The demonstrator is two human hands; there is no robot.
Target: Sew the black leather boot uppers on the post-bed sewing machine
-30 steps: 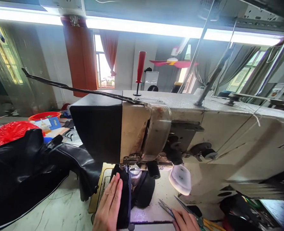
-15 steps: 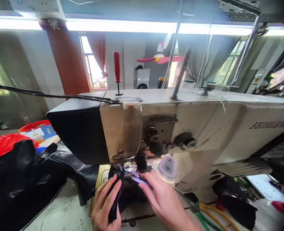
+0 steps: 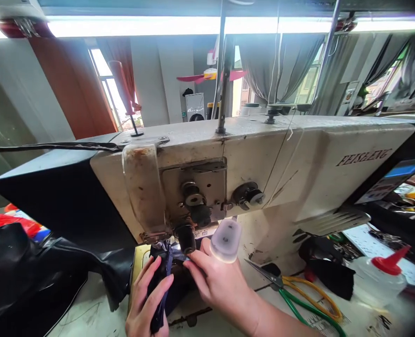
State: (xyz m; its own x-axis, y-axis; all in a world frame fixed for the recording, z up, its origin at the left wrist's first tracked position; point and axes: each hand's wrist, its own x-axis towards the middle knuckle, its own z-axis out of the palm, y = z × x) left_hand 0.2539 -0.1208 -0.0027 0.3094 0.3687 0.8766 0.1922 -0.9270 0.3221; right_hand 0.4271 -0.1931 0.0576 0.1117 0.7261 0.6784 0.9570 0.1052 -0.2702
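Machine bed [image 3: 139, 256]: dark strip [image 3: 158, 317] pinched in left grip [image 3: 144, 306].

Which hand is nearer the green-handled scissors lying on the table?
Right. The right hand sits just left of the scissors, fingertips under the sewing machine head; the left hand is farther left, gripping the dark piece.

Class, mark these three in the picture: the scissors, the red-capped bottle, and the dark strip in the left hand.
scissors [image 3: 263, 274], head view, on the blades.
red-capped bottle [image 3: 387, 265], head view, on the red cap.
dark strip [image 3: 157, 316], head view, on its lower end.
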